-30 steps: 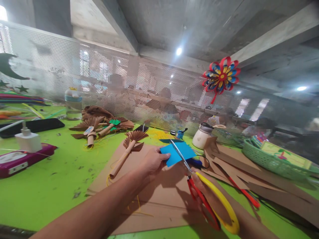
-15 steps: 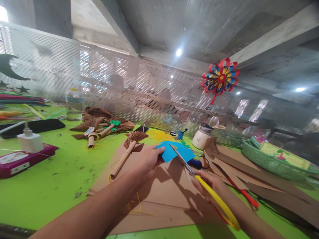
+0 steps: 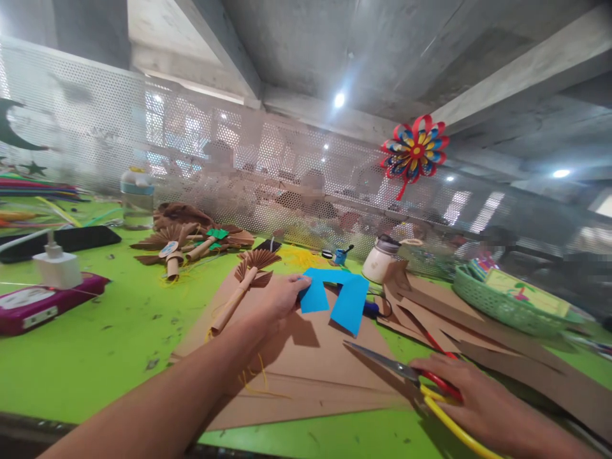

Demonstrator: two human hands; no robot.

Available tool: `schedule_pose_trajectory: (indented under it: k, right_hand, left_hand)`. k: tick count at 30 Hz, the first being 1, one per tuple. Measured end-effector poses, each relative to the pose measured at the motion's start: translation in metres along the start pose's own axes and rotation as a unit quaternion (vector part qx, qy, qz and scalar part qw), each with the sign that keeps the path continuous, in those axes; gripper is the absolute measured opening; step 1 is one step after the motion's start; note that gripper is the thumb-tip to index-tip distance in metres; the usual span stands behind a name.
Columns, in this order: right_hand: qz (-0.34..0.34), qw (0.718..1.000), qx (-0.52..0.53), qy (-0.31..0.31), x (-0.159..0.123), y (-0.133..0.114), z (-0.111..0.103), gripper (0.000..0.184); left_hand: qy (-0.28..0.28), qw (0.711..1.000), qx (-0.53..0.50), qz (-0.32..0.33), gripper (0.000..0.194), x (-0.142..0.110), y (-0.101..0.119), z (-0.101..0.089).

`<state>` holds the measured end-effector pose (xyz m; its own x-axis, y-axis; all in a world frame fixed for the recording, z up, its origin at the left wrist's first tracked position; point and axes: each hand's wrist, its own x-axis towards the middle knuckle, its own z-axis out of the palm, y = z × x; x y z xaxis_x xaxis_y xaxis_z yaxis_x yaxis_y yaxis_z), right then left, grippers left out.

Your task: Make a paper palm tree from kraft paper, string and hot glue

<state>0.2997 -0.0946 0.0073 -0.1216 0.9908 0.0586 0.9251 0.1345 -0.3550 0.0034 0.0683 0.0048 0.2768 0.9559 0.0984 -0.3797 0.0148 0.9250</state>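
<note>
A blue piece of paper [image 3: 350, 305] with a wide notch cut up into its lower edge is pinched at its left side by my left hand [image 3: 283, 301]. Lower and to the right, my right hand [image 3: 482, 390] has its fingers around scissors [image 3: 382, 361] with yellow and red handles. Their blades look closed, point left and sit apart from the paper. Beneath both hands lie brown paper sheets [image 3: 287, 357]. A pleated brown paper fan on a rolled handle [image 3: 235, 299] rests beside my left hand.
More brown paper fans [image 3: 173, 252] lie at the back left. A purple power strip [image 3: 90, 290] with a white charger is on the left. Behind the paper stand a cream jar [image 3: 380, 260] and a small blue pot [image 3: 340, 256]. At right are cut brown strips and a green basket [image 3: 502, 306].
The scissors have left the blue paper and moved down and right with my right hand. Across the paper a notch now shows, its right part hanging down. The view has shifted slightly.
</note>
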Motion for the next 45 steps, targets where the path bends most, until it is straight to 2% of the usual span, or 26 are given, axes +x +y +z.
schedule_pose_trajectory:
  k: [6,9,12,15,18,22,25,28,32,37,41,45]
  right_hand:
    - [0.013,0.999,-0.028,0.025,-0.004,0.036,-0.009,0.036]
    - [0.016,0.998,-0.052,0.019,-0.005,0.049,-0.012,0.037]
    - [0.027,0.995,-0.08,0.055,-0.001,0.055,-0.014,0.037]
    - [0.03,0.995,-0.045,0.08,0.011,0.034,-0.014,0.035]
    - [0.0,0.994,0.084,0.071,0.031,-0.014,-0.01,0.035]
    - [-0.058,0.974,0.215,0.049,0.067,-0.076,0.008,0.036]
    - [-0.061,0.951,0.298,0.047,0.092,-0.098,0.023,0.042]
    - [-0.061,0.942,0.324,0.065,0.109,-0.104,0.034,0.045]
    - [-0.06,0.932,0.352,0.063,0.119,-0.101,0.037,0.047]
    - [-0.056,0.915,0.395,0.055,0.125,-0.095,0.041,0.048]
    - [-0.052,0.899,0.433,0.036,0.127,-0.092,0.05,0.048]
    - [-0.048,0.888,0.456,0.026,0.123,-0.091,0.053,0.045]
  left_hand:
    - [-0.048,0.997,0.064,-0.011,0.013,0.0,-0.004,-0.002]
    - [-0.06,0.994,0.092,-0.01,0.017,-0.001,-0.005,-0.004]
    - [-0.077,0.99,0.114,-0.009,0.023,-0.005,-0.002,-0.001]
    - [-0.111,0.985,0.129,-0.002,0.028,-0.015,0.005,0.007]
    - [-0.14,0.981,0.136,0.012,0.032,-0.025,0.011,0.015]
    - [-0.156,0.976,0.15,0.026,0.038,-0.031,0.014,0.017]
    - [-0.176,0.973,0.146,0.029,0.041,-0.03,0.012,0.016]
    - [-0.181,0.974,0.135,0.019,0.042,-0.027,0.01,0.014]
    - [-0.158,0.98,0.12,0.007,0.04,-0.023,0.004,0.012]
    - [-0.158,0.979,0.121,-0.037,0.023,-0.022,-0.002,0.012]
    - [-0.111,0.983,0.147,-0.014,0.017,-0.024,0.001,0.014]
    - [-0.094,0.983,0.16,-0.011,0.023,-0.024,0.002,0.015]
